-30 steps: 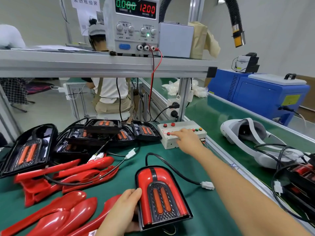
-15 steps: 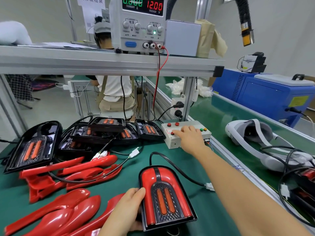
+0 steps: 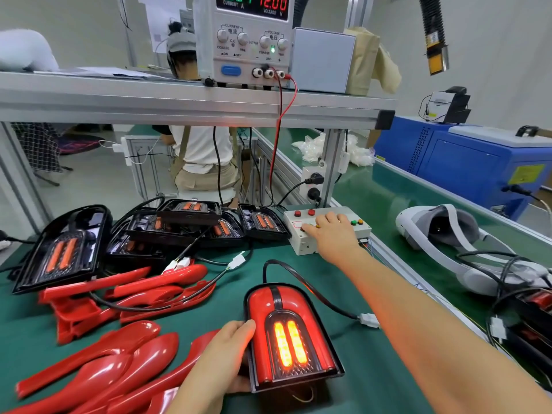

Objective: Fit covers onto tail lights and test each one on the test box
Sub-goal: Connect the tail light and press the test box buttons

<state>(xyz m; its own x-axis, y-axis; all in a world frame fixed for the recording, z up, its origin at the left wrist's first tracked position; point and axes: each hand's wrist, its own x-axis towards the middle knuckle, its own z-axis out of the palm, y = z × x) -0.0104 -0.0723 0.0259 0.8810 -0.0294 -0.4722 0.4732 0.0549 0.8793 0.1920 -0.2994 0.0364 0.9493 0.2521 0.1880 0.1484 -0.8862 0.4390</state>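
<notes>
A tail light with a red cover [image 3: 291,336] lies on the green mat near me, its two inner strips glowing bright orange. My left hand [image 3: 221,360] holds its left edge, thumb on top. Its black cable runs up and back toward the white test box [image 3: 325,230]. My right hand [image 3: 331,234] rests on the box top, fingers extended onto the buttons. Loose red covers [image 3: 119,297] lie to the left. Uncovered black tail lights [image 3: 191,222] are stacked behind them.
A power supply [image 3: 248,40] reading 12.00 sits on the metal shelf above. A white headset [image 3: 445,234] and cables lie on the conveyor at right. A blue machine [image 3: 466,162] stands beyond. A seated person [image 3: 203,156] is behind the bench.
The tail light's strips have lit up bright orange; they were dark before. My right hand stays on the test box buttons. The view has shifted closer and slightly down.
</notes>
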